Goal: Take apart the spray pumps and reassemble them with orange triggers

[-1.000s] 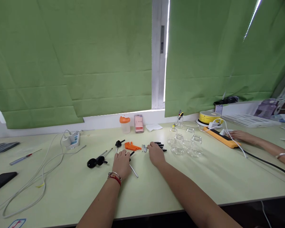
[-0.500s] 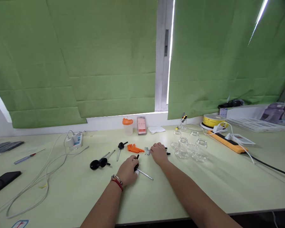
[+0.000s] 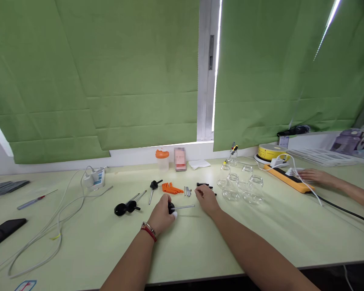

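Head cam: L hand (image 3: 162,214) grips black-knobbed rod (image 3: 184,207), now lvl; R hand (image 3: 208,198) grip unclear.

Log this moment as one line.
left hand: holding black-knobbed metal rod | right hand: beside black pieces, grip unclear | beyond hands: metal pins, orange pieces | farther right: clear jars, power strip

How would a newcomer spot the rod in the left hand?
Find the desk below the green blinds, then the left hand, with the red bracelet. It holds a black-headed metal rod pointing toward the right hand. The other black-headed rods lie loose on the desk, farther left.
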`<state>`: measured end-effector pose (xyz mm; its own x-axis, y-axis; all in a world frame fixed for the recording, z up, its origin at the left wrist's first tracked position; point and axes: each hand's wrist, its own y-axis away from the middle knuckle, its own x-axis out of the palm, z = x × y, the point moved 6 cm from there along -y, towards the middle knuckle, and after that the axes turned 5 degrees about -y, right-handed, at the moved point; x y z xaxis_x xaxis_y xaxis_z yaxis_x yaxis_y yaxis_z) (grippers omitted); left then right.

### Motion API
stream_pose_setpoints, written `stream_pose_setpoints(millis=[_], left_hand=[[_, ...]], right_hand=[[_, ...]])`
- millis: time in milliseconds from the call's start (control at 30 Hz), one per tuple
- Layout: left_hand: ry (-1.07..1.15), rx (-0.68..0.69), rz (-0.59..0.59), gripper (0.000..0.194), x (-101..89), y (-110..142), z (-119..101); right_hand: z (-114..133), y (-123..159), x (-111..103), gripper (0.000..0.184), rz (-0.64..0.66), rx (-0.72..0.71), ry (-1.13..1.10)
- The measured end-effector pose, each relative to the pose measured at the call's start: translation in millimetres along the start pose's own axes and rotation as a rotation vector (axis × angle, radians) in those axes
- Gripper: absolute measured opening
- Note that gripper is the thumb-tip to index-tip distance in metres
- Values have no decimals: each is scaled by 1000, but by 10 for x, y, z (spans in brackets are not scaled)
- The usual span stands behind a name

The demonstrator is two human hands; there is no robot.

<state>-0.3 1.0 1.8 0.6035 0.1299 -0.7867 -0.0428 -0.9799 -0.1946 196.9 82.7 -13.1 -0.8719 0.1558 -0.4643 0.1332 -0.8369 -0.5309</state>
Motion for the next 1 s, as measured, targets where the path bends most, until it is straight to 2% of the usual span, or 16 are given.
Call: stream_pose_setpoints(millis=[67,167,300,467,667,1000], left_hand=[[145,-3,-3,31,-4,3,-15],[362,7,27,28,18,1,-44],[440,-87,90,24,95,-16,1],[397,-191,128,28,191,-57,109],[377,-191,125,31,234,-91,164],[371,-168,136,34,224,-86,118]], right_hand=[[-74,84,-19,20,29,134,-260],[-147,213,38,24,137,351,-658],[-141,286,69,25,185,501,-984],[-120,283,84,24,205,574,-1047],[-138,288,119,25,260,580,-1035],[-140,313,139,30,321,610,-1023]])
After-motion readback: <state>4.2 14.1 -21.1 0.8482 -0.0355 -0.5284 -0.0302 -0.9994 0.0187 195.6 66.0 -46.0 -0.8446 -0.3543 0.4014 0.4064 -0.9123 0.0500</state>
